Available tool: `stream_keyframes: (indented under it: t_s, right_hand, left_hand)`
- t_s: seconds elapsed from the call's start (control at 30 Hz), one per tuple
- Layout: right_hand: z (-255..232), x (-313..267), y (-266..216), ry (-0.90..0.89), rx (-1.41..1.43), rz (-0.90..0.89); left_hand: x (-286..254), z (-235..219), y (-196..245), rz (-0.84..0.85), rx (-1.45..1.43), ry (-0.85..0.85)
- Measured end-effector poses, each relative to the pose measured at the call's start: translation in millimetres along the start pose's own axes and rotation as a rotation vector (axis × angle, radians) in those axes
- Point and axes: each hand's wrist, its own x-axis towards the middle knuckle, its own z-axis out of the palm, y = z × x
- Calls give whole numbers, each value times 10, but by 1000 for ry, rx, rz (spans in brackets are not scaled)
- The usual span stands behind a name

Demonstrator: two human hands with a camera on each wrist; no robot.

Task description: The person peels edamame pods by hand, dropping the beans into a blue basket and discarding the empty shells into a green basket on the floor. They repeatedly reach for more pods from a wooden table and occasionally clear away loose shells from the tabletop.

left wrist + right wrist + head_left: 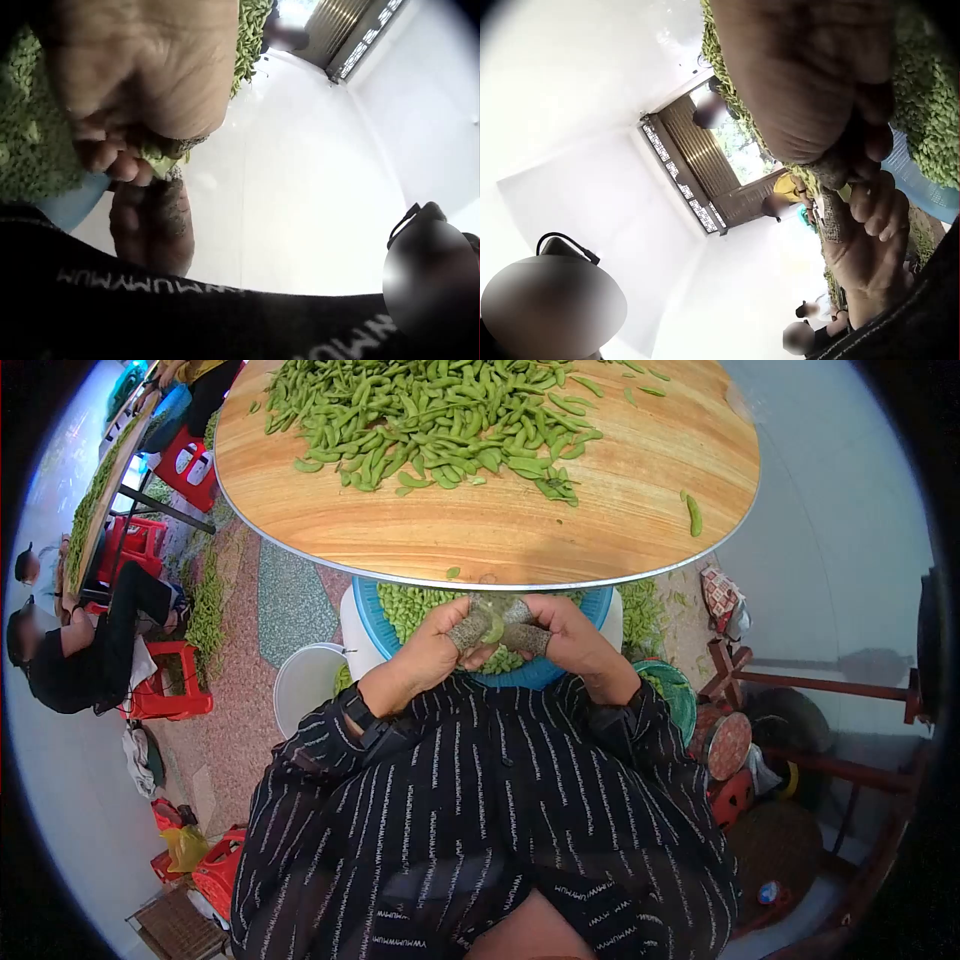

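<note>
Both hands meet over a blue basket [368, 622] of shelled green soybeans [405, 608], just below the table's near edge. My left hand [435, 645] pinches a green soybean pod [494, 628] between thumb and curled fingers. From the other side, my right hand [572, 632] grips the same pod, its thumb against the left one. Grey speckled wraps cover both thumbs. In the left wrist view, a pale, split-looking part of the pod [159, 162] shows under the left fingers. Most of the pod is hidden by the fingers in the right wrist view.
A wooden tabletop [400, 535] bears a heap of soybean pods [430, 425]. A white bucket [305, 685] stands left of the basket, a green basket [675, 700] to the right. Red stools [175, 680] and seated people are at the far left; pods litter the floor.
</note>
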Motion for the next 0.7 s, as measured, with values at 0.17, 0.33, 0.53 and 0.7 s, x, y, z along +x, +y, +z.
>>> stream_keyframes:
  t_s: [0.17,0.33,0.53,0.7]
  right_hand:
    - [24,9,143,150,-469,-168]
    - [-100,-233,36,358,-643,-64]
    - [-994,-1456,261,576,-1227,514]
    - [-1090,-1657,443,724,-1062,597]
  left_hand:
    - [21,-115,-52,-55,338,76]
    - [-41,-254,-70,222,1298,11]
    - [-194,-4,705,333,1362,-143]
    - [466,-96,1359,754,1445,306]
